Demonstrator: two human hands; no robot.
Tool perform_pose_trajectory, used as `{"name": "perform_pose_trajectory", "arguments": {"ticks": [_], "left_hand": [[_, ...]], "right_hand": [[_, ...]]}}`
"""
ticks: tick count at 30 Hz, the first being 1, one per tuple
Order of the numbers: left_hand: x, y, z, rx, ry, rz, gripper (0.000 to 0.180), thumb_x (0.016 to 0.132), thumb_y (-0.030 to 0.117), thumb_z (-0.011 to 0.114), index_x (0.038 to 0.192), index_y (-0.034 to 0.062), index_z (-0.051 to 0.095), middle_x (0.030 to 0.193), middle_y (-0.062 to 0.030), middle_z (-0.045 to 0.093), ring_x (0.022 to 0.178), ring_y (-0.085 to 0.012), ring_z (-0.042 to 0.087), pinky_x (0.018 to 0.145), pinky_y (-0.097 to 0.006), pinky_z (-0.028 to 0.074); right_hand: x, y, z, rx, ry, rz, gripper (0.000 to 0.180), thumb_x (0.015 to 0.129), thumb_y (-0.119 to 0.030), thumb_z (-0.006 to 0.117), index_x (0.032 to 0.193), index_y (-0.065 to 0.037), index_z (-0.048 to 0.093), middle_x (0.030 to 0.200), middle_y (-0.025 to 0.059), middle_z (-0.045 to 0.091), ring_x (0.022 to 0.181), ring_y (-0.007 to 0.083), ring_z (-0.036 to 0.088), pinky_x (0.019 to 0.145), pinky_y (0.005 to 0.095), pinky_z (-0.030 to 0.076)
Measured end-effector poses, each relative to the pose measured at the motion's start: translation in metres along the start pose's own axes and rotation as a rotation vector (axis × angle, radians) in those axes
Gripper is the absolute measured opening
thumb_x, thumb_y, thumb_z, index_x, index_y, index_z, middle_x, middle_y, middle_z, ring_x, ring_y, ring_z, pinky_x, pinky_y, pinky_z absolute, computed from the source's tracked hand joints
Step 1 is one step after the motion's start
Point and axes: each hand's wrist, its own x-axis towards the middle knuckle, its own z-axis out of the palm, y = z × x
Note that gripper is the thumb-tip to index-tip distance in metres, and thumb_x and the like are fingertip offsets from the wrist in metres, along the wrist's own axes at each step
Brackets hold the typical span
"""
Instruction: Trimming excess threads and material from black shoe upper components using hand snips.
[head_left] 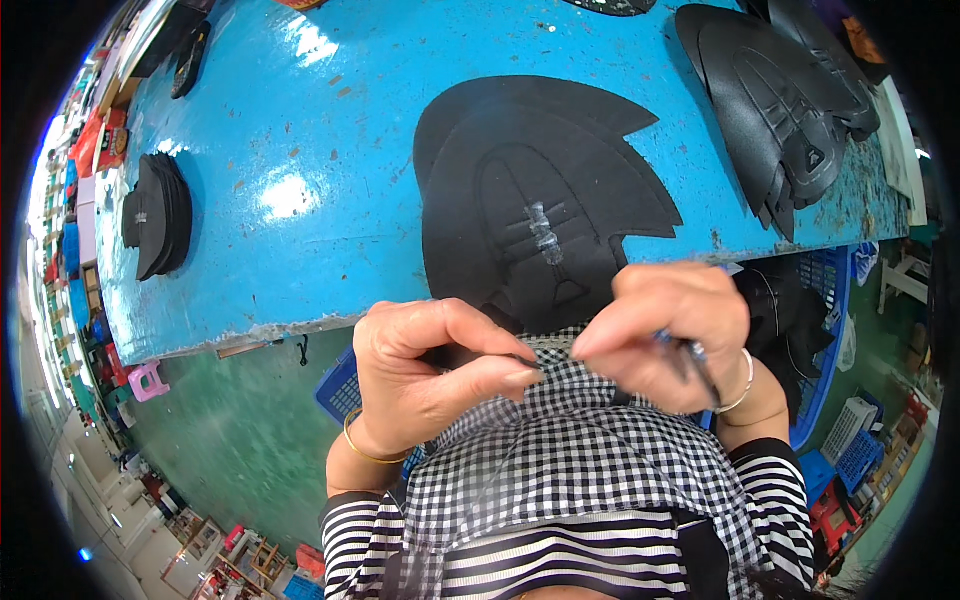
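Note:
My left hand is closed in a pinch, thumb against forefinger, on a small thin black piece that is too small to make out. My right hand, blurred by motion, is curled beside it around a slender dark tool with a bluish, shiny part; its kind does not show. Just beyond both hands, flat black cut pieces lie on the blue table. They have a pointed edge, a stitched oval outline and shiny clear strips at the middle. The lowest part of these pieces is hidden near my fingers.
More black panels are piled at the table's right. At the left stands a stack of small black pieces; a dark handheld object lies farther back. Below the table's right edge, a blue crate holds black pieces. A pink stool stands left.

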Motion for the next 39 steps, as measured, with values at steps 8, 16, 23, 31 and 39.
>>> {"name": "perform_pose_trajectory", "arguments": {"ticks": [8,16,23,31,39], "left_hand": [[-0.007,-0.006,0.004,0.185,-0.006,0.161,0.012,0.070,0.006,0.078,0.070,0.0007,0.067,0.065,-0.0081,0.067,0.057,-0.0090,0.064,0.047,-0.019,0.046],[-0.011,-0.016,0.007,0.137,-0.035,0.171,0.025,0.071,0.007,0.078,0.089,0.0010,0.063,0.075,-0.0032,0.063,0.059,-0.0042,0.057,0.050,-0.017,0.043],[-0.014,-0.028,0.005,-0.763,-0.164,-0.077,0.037,0.074,0.003,0.071,0.102,0.0057,0.047,0.083,-0.0072,0.057,0.061,-0.0086,0.054,0.052,-0.021,0.044],[-0.011,-0.021,0.008,-0.988,-0.160,-0.055,0.038,0.073,0.002,0.070,0.101,0.0092,0.045,0.081,-0.0097,0.055,0.059,-0.0135,0.054,0.050,-0.023,0.046],[-0.016,-0.019,0.010,-0.932,-0.196,0.002,0.031,0.079,0.004,0.069,0.099,0.0082,0.045,0.077,-0.0069,0.056,0.065,-0.0158,0.058,0.054,-0.025,0.048]], "right_hand": [[-0.006,0.001,0.020,0.244,-0.048,0.129,0.018,0.074,-0.009,0.075,0.088,-0.002,0.065,0.078,0.0054,0.068,0.066,0.0122,0.066,0.053,0.0216,0.049],[-0.012,0.006,0.022,0.303,-0.125,0.197,0.016,0.080,-0.014,0.071,0.086,-0.004,0.060,0.073,0.0011,0.063,0.059,0.0055,0.058,0.049,0.0191,0.041],[-0.020,0.005,0.025,1.017,0.067,0.513,0.011,0.090,-0.008,0.057,0.092,-0.002,0.049,0.066,-0.0040,0.045,0.052,0.0023,0.040,0.046,0.0174,0.030],[-0.013,0.005,0.029,0.651,-0.015,0.398,0.010,0.092,-0.006,0.052,0.099,0.001,0.050,0.065,0.0010,0.053,0.051,0.0035,0.045,0.044,0.0179,0.033],[-0.006,-0.005,0.035,0.393,-0.054,0.229,0.040,0.075,-0.016,0.077,0.105,-0.003,0.055,0.082,0.0032,0.061,0.067,0.0066,0.055,0.057,0.0202,0.044]]}}
